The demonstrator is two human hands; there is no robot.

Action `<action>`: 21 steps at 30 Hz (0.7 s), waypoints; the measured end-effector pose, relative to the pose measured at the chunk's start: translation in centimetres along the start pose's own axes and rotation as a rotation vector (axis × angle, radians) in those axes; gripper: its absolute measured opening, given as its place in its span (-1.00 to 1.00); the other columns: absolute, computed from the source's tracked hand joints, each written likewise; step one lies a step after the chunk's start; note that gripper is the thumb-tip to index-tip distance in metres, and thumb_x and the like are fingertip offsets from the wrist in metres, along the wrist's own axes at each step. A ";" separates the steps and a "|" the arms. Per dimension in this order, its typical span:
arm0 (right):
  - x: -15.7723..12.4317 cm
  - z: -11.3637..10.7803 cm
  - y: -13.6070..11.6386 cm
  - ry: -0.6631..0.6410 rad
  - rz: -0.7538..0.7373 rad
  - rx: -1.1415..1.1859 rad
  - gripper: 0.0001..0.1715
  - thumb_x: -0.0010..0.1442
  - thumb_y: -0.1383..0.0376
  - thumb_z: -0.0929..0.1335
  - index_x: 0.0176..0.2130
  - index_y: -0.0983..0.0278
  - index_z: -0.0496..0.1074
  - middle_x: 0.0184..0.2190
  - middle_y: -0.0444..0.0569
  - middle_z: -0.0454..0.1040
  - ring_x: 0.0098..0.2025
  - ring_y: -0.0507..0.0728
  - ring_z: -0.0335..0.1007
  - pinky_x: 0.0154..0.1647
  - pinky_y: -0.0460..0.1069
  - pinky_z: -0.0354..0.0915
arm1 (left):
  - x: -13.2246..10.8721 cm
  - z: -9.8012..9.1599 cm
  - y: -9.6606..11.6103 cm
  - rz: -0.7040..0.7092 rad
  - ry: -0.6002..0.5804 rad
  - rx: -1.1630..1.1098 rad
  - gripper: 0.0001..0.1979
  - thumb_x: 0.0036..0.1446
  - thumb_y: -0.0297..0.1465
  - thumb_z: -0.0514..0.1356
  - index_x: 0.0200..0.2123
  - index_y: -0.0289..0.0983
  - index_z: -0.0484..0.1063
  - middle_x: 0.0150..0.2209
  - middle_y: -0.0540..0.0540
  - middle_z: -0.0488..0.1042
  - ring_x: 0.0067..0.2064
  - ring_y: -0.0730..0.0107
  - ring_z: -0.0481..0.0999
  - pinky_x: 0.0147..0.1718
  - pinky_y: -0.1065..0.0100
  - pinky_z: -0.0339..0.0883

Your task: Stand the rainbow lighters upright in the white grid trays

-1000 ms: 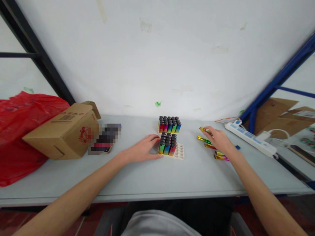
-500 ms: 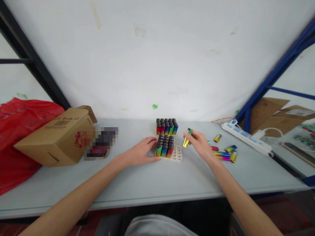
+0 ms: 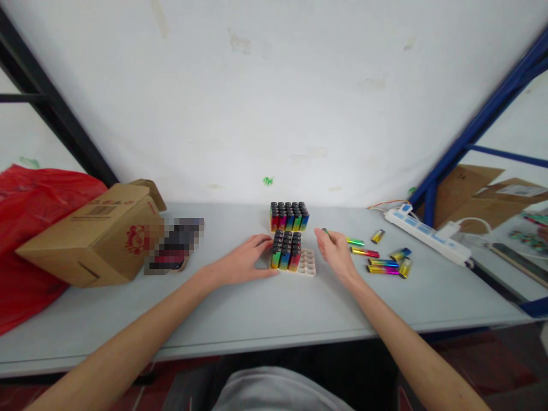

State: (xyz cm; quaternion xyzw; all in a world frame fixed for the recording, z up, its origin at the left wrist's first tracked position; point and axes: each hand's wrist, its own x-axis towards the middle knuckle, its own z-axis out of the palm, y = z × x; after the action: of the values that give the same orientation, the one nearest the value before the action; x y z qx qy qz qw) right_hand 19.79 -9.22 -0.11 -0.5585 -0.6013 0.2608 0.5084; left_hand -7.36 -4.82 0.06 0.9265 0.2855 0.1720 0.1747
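Note:
My left hand (image 3: pixel 246 261) rests beside the white tray (image 3: pixel 307 268), thumb at its front left corner and fingers apart along the left side. Lighters (image 3: pixel 286 257) with black tops and shiny rainbow bodies stand upright in the tray's left part, and bare sockets show at its right. To the right of the tray, my right hand (image 3: pixel 336 251) is closed on a lighter (image 3: pixel 325 232); only its end shows, the rest hidden by the fingers. Behind the tray stands a full block of similar lighters (image 3: pixel 289 218).
Several loose lighters (image 3: pixel 383 263) lie right of my right hand. Beyond them sits a white power strip (image 3: pixel 428 235) with plugs. On the left are a cardboard box (image 3: pixel 94 240), a red plastic bag (image 3: pixel 38 217) and a blurred dark item (image 3: pixel 177 245). A wall closes off the back.
My right hand has turned and drawn slightly leftward and toward me, so the held lighter is now mostly hidden. My left hand stays by the tray. The view has shifted a little.

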 end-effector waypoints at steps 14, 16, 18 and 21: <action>-0.5 0.1 0.1 0.055 -0.073 -0.133 -0.36 0.28 -0.08 0.30 -0.61 0.18 0.01 -0.65 -0.22 -0.02 -0.55 0.00 -0.08 -0.52 -0.03 -0.11 | 0.1 -0.2 0.2 0.000 -0.004 -0.038 -0.36 0.26 -0.02 0.27 0.26 -0.25 0.29 0.26 -0.25 0.34 0.28 0.02 0.35 0.32 0.12 0.21; -0.6 0.0 0.2 0.026 -0.066 -0.110 -0.39 0.31 -0.09 0.29 -0.57 0.19 0.07 -0.64 -0.22 0.05 -0.55 0.01 -0.02 -0.52 -0.04 -0.06 | 0.1 -0.3 0.1 0.005 -0.011 -0.046 -0.35 0.26 -0.01 0.26 0.26 -0.25 0.30 0.27 -0.26 0.34 0.28 0.00 0.35 0.31 0.10 0.22; -0.6 -0.3 0.3 -0.064 -0.040 -0.016 -0.45 0.34 -0.12 0.29 -0.47 0.20 0.18 -0.60 -0.23 0.13 -0.55 0.02 0.06 -0.53 -0.05 0.03 | 0.1 -0.4 0.0 0.003 -0.018 -0.053 -0.34 0.26 0.00 0.26 0.28 -0.24 0.30 0.28 -0.26 0.34 0.28 -0.02 0.35 0.32 0.08 0.22; -0.5 -0.9 0.1 -0.218 -0.012 0.159 -0.50 0.38 -0.16 0.24 -0.24 0.19 0.32 -0.45 -0.17 0.32 -0.49 0.06 0.26 -0.50 -0.05 0.19 | 0.2 -0.6 -0.1 -0.004 -0.026 -0.056 -0.33 0.24 0.01 0.27 0.27 -0.24 0.32 0.28 -0.27 0.34 0.29 -0.03 0.35 0.32 0.06 0.20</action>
State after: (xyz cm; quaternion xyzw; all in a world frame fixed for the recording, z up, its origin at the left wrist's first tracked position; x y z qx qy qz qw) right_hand 20.54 -9.88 0.00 -0.4813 -0.6337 0.3635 0.4843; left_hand -7.48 -4.54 0.58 0.9228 0.2800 0.1675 0.2049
